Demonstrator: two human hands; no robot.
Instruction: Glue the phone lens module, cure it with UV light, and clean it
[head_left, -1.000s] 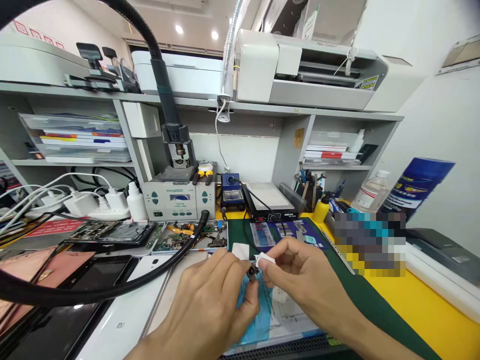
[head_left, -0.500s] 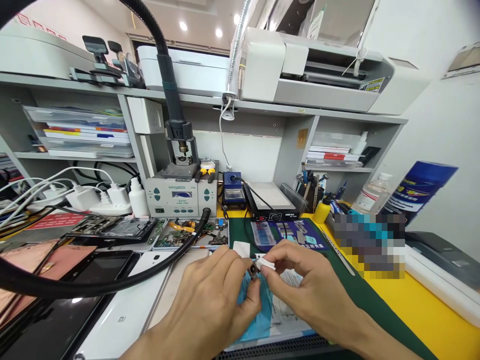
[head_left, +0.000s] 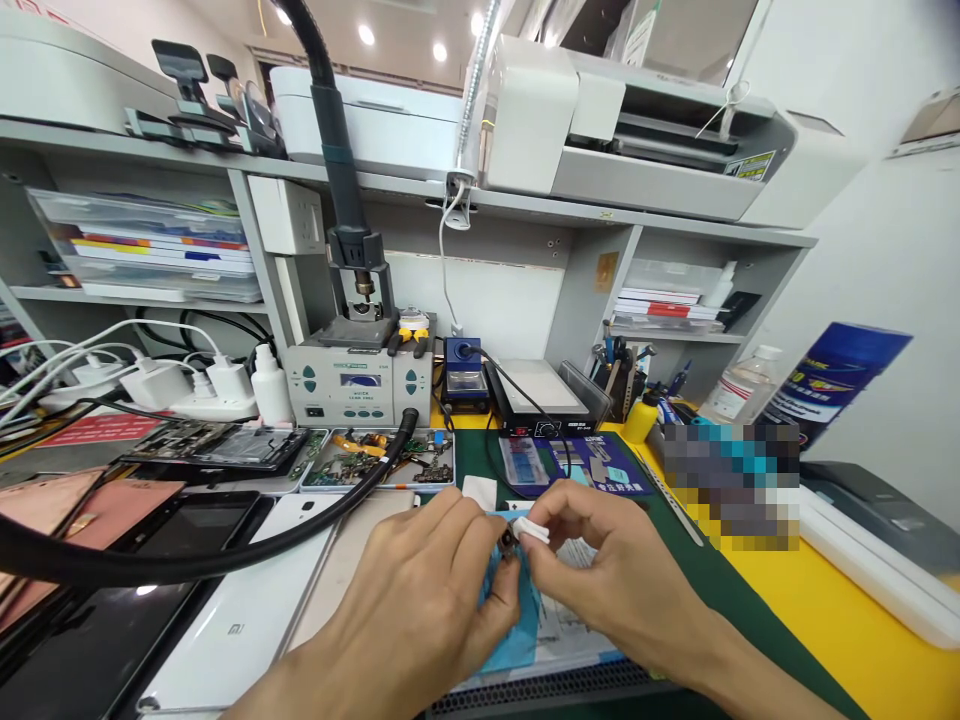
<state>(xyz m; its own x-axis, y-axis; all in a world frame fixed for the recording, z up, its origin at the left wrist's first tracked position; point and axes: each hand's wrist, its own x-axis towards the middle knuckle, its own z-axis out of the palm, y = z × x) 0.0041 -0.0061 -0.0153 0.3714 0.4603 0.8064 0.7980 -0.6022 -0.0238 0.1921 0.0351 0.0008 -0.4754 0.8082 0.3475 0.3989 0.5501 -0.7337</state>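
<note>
Between the thumb and fingers of my left hand (head_left: 427,590) is a small dark camera module (head_left: 508,541) with a round lens facing up. My right hand (head_left: 611,560) pinches a folded white wipe (head_left: 532,530), its edge against or right beside the module. Fingertips hide most of the module. Both hands hover above a blue and white printed packet (head_left: 517,640) on the green mat (head_left: 720,620). A white square pad (head_left: 480,491) lies just beyond my left fingers.
A black hose (head_left: 247,570) arcs low across the left side, over a white phone (head_left: 225,625). Behind stand a hot air station (head_left: 345,385), a tray of circuit boards (head_left: 322,480) and a heating plate (head_left: 540,390). Tweezers (head_left: 671,497) and bottles lie to the right.
The view has shifted slightly. Both hands keep their grips, the wipe still at the camera module, with only tiny finger movement.
</note>
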